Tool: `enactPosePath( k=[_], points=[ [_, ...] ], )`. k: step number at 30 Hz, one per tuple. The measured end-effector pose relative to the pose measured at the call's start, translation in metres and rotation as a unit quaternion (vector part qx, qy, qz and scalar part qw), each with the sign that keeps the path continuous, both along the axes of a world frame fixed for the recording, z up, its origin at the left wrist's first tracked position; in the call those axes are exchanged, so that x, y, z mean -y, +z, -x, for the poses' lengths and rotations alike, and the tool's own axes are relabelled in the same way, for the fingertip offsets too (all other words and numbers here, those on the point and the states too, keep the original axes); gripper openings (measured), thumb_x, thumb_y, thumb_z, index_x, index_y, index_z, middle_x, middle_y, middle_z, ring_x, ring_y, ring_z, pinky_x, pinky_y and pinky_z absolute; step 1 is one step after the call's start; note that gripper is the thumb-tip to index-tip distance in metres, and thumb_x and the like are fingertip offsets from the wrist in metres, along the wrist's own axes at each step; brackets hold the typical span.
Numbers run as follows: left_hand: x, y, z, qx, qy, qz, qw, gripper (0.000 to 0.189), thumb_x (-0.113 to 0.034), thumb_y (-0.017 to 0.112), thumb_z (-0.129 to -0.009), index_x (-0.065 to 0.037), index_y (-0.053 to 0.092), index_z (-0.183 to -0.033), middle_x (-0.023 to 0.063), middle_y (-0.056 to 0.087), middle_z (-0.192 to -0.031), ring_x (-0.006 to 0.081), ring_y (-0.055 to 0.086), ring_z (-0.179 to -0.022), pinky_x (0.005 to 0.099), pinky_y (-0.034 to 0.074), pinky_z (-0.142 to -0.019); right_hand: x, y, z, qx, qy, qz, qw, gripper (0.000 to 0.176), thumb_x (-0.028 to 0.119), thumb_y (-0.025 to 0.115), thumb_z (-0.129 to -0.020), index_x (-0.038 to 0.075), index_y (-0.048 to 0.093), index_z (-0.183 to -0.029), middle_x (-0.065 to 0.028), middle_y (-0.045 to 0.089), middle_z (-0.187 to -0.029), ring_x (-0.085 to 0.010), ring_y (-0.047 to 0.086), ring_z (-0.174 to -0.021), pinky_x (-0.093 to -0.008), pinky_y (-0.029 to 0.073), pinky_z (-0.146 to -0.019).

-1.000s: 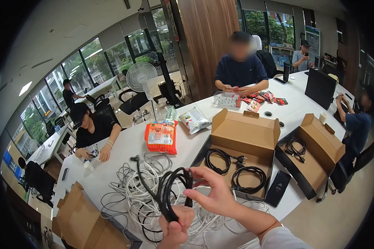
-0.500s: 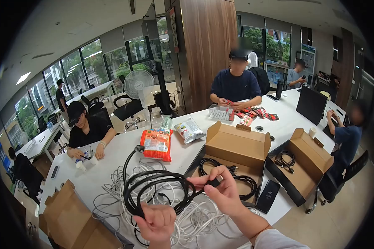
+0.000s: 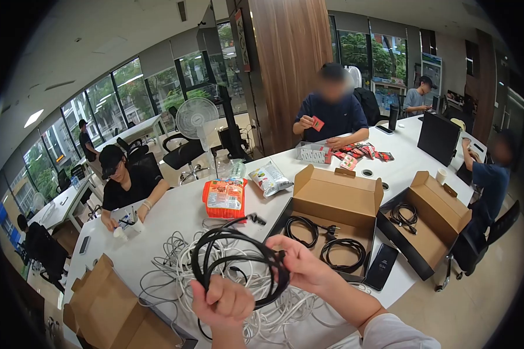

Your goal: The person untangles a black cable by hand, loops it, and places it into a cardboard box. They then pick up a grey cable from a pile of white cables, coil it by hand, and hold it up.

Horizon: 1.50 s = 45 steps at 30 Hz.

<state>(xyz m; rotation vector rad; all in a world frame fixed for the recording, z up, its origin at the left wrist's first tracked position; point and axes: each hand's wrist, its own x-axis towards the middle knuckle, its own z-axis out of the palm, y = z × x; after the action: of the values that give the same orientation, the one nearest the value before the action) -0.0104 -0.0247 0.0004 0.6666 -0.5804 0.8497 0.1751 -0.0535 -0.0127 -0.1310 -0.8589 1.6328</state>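
A looped black cable (image 3: 201,256) is held up between my two hands. My left hand (image 3: 224,299) is closed around the lower left side of the coil. On the right side, my right hand (image 3: 300,264) pinches the cable bundle near a dark connector, partly hidden by the fingers. A black plug end sticks out at the top of the coil. Beneath it, a tangle of white and grey cables (image 3: 174,273) lies on the white table (image 3: 151,247).
An open box (image 3: 337,224) with coiled black cables stands right of the tangle. Beyond it are a phone (image 3: 381,267) and another open box (image 3: 428,224). An orange bag (image 3: 224,200) and silver packet (image 3: 270,179) lie behind. Another open box (image 3: 99,302) is at left. Several people sit around.
My right hand has moved left and down, closer to the coil, and the connector no longer sticks out above it. The person opposite has raised a red packet.
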Motion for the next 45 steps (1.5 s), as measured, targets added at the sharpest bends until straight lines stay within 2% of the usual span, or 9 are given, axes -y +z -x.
enactPosePath(
  k=[8,14,18,19,25,32,37,40,45],
  points=[
    [-0.011,0.002,0.007,-0.1,0.117,0.024,0.988,0.041,-0.039,0.029,-0.1,-0.014,0.031,-0.068,-0.0047,0.023,-0.042,0.0088,0.017,-0.034,0.0269,0.013,-0.036,-0.008,-0.002,-0.015,0.376,-0.291,-0.125,0.871,0.031,0.017,0.055,-0.093,0.002,0.049,-0.119,-0.0046,0.053,-0.106,-0.0089,0.052,-0.096,-0.0233,0.043,-0.082],
    [-0.017,-0.003,-0.002,-0.197,-0.086,0.122,0.969,0.04,-0.041,0.031,-0.097,-0.015,0.031,-0.067,-0.0063,0.02,-0.042,0.0086,0.017,-0.035,0.0267,0.013,-0.037,-0.015,0.004,-0.046,0.379,-0.473,-0.167,0.777,0.04,0.029,0.04,-0.099,0.001,0.047,-0.127,-0.0081,0.05,-0.123,-0.0162,0.047,-0.116,-0.0315,0.038,-0.095],
    [-0.017,-0.006,-0.018,-0.201,-0.181,0.164,0.949,0.042,-0.044,0.03,-0.097,-0.015,0.03,-0.067,-0.0068,0.02,-0.042,0.0085,0.019,-0.035,0.0269,0.013,-0.037,-0.02,-0.003,-0.057,0.459,-0.354,-0.132,0.804,0.038,0.023,0.039,-0.1,-0.001,0.048,-0.128,-0.01,0.054,-0.125,-0.0178,0.05,-0.116,-0.0302,0.038,-0.097],
    [-0.018,-0.006,-0.019,-0.209,-0.169,0.153,0.951,0.043,-0.044,0.029,-0.098,-0.015,0.03,-0.067,-0.0067,0.02,-0.042,0.0087,0.019,-0.034,0.027,0.013,-0.037,-0.021,-0.004,-0.051,0.413,-0.326,-0.127,0.841,0.034,0.018,0.044,-0.098,-0.002,0.052,-0.124,-0.0081,0.062,-0.103,-0.0125,0.054,-0.091,-0.0262,0.043,-0.083],
    [-0.022,-0.006,-0.014,-0.18,-0.117,0.168,0.962,0.044,-0.046,0.025,-0.098,-0.016,0.03,-0.067,-0.007,0.018,-0.042,0.0087,0.015,-0.034,0.0269,0.012,-0.037,-0.022,-0.006,-0.048,0.469,-0.185,-0.137,0.853,0.032,0.011,0.043,-0.097,-0.003,0.051,-0.125,-0.0077,0.063,-0.109,-0.0093,0.056,-0.099,-0.0227,0.046,-0.084],
    [-0.026,-0.005,-0.01,-0.177,-0.098,0.17,0.964,0.044,-0.047,0.025,-0.099,-0.016,0.032,-0.069,-0.0074,0.017,-0.042,0.0081,0.013,-0.035,0.0268,0.011,-0.037,-0.014,0.006,-0.055,0.306,-0.049,-0.039,0.95,0.037,0.013,0.047,-0.097,0.0,0.048,-0.131,-0.0056,0.066,-0.1,-0.0085,0.061,-0.086,-0.0227,0.05,-0.074],
    [-0.027,-0.008,-0.013,-0.248,-0.126,0.175,0.944,0.045,-0.052,0.029,-0.098,-0.013,0.037,-0.076,-0.0078,0.018,-0.045,0.0075,0.015,-0.038,0.0256,0.014,-0.041,-0.015,0.008,-0.063,0.347,-0.172,-0.012,0.922,0.032,0.013,0.048,-0.097,-0.001,0.055,-0.124,-0.0047,0.066,-0.1,-0.0077,0.062,-0.088,-0.0222,0.051,-0.071],
    [-0.024,-0.007,-0.013,-0.386,0.026,0.107,0.916,0.044,-0.051,0.033,-0.098,-0.012,0.039,-0.078,-0.0076,0.019,-0.046,0.0068,0.015,-0.039,0.0252,0.013,-0.041,-0.002,0.021,-0.064,0.332,-0.236,-0.018,0.913,0.03,0.008,0.047,-0.096,-0.002,0.055,-0.123,-0.0066,0.065,-0.102,-0.0084,0.061,-0.09,-0.0225,0.05,-0.076],
    [-0.013,-0.002,-0.024,-0.431,0.237,0.026,0.87,0.042,-0.045,0.037,-0.098,-0.009,0.042,-0.077,-0.007,0.022,-0.048,0.0055,0.016,-0.04,0.0251,0.014,-0.041,0.013,0.017,-0.061,0.351,-0.276,-0.06,0.893,0.037,-0.002,0.043,-0.093,-0.003,0.048,-0.13,-0.0094,0.066,-0.106,-0.0128,0.063,-0.095,-0.0247,0.049,-0.08]
  ],
)
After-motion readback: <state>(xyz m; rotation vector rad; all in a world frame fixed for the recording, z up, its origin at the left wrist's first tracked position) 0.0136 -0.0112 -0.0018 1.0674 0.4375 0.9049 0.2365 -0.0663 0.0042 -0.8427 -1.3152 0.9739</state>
